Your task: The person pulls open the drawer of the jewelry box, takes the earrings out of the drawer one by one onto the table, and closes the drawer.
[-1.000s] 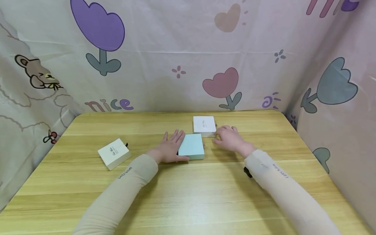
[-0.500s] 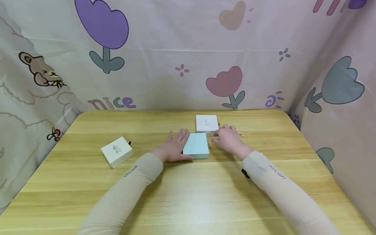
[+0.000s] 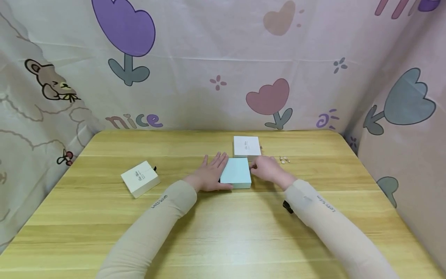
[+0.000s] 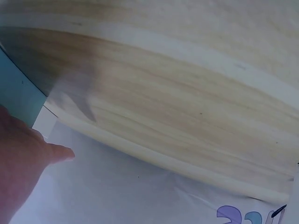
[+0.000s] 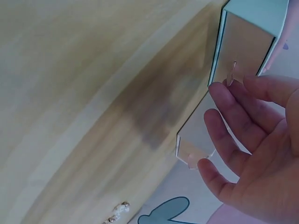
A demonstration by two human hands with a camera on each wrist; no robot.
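A light-blue drawer-style box (image 3: 235,172) lies on the table's middle, its brownish inner drawer front (image 5: 244,44) showing in the right wrist view. My left hand (image 3: 210,173) rests with straight, spread fingers against the box's left side, fingertips at its far corner and thumb along the near side. At the box's right end, my right hand (image 3: 266,168) pinches the small ribbon pull tab (image 5: 232,72) between thumb and fingertips; its other fingers are loosely bent. Right behind stands a white box (image 3: 247,145) with printed lettering. Small gold-and-white jewelry pieces (image 3: 284,159) lie right of it.
Another white box (image 3: 140,179) with a dark tab sits turned at an angle on the left of the wooden table (image 3: 223,232). A printed cloth (image 3: 181,77) hangs behind the table and along both sides.
My right hand has moved left and nearer, from beside the white box to the light-blue box's tab. The jewelry pieces are now uncovered on the table. My left hand stays at the light-blue box.
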